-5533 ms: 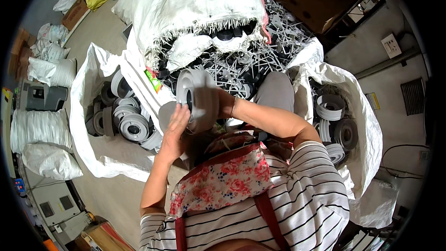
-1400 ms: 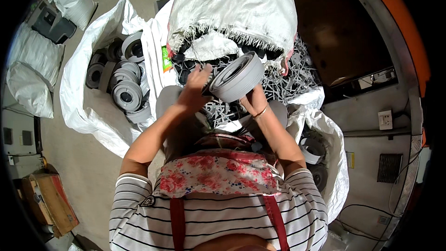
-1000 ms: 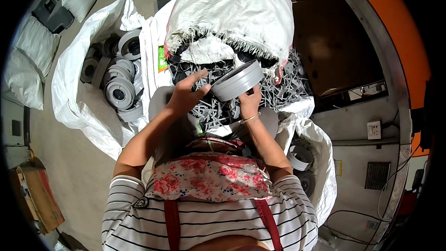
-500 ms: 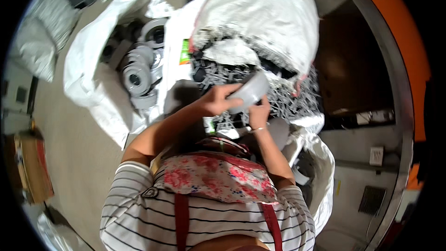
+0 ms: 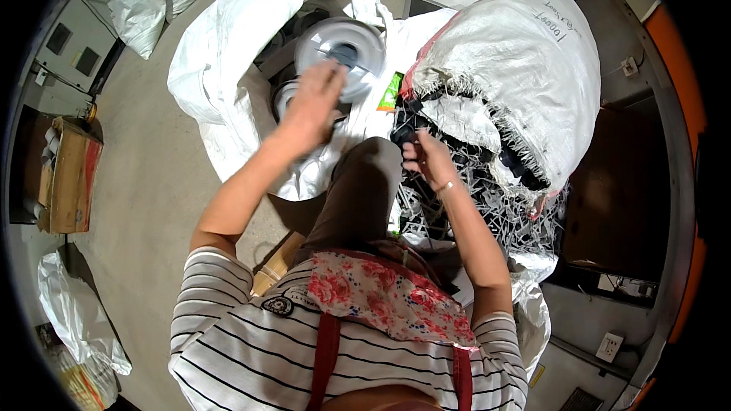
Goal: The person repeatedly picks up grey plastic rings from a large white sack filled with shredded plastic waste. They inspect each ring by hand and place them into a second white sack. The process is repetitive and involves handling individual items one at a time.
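Note:
My left hand (image 5: 311,110), smeared by motion, is over the white woven bag (image 5: 217,53) at the left. Its fingers overlap the lower edge of a pale grey reel (image 5: 369,49) with a dark centre. Whether they grip the reel is hidden by the blur. My right hand (image 5: 431,160) hovers beside my knee, above a heap of thin grey and black plastic pieces (image 5: 487,202). Its fingers are loosely bent and apart, with nothing between them. Another reel (image 5: 285,99) lies lower in the bag, partly behind my left hand.
A full white sack (image 5: 525,68) with a frayed mouth lies over the heap. A green packet (image 5: 391,91) rests between the bags. My bent knee (image 5: 369,164) stands between my arms. At the left are a cardboard box (image 5: 72,183) and a white bag (image 5: 76,308).
The grey reel has gone from between my hands to the left bag, along with my left hand. My right hand has let go of it. The view has shifted, and my knee now shows.

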Demonstrator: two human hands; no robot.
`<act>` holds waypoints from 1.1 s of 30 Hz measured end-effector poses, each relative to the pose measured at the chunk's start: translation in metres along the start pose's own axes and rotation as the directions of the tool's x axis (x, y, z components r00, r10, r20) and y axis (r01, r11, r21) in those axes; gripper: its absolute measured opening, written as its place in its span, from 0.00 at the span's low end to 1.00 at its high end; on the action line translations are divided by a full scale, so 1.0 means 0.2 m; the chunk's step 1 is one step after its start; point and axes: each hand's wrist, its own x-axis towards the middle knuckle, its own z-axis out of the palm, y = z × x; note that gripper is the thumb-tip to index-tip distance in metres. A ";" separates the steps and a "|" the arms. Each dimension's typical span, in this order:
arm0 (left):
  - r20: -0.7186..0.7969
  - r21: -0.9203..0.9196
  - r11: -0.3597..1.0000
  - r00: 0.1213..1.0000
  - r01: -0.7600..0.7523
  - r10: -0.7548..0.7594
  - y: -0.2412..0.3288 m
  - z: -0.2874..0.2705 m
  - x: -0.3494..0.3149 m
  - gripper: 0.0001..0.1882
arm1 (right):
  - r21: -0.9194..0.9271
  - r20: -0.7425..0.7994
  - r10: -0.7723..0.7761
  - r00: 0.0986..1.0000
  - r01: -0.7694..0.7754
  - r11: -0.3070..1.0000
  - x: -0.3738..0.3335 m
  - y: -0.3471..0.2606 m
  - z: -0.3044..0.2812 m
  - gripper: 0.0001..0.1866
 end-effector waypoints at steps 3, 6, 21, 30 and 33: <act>-0.160 0.291 0.948 0.984 0.128 -0.084 -0.15 -0.18 0.01 0.43 | -0.320 0.011 -0.047 0.999 0.048 0.946 0.31 0.00 0.11 0.27; -0.238 0.470 0.762 0.895 0.446 -0.377 -0.31 -0.27 0.05 0.47 | -0.459 -0.082 -0.212 0.974 0.152 0.875 0.57 0.00 0.24 0.42; -0.381 0.237 0.471 0.527 0.850 -0.760 -1.68 -0.59 0.19 0.19 | -0.839 -0.155 -0.619 0.770 0.229 0.494 1.50 -0.41 0.56 0.23; -0.567 0.526 0.318 0.603 0.789 -0.561 -2.04 -2.11 0.68 0.29 | -0.995 0.074 -0.965 0.251 -0.040 -0.087 1.23 -2.27 0.34 0.19; -0.527 0.408 0.399 0.569 0.821 -0.631 -1.77 -2.05 0.62 0.39 | -0.931 -0.242 -0.941 0.234 0.218 0.294 1.08 -2.01 0.33 0.25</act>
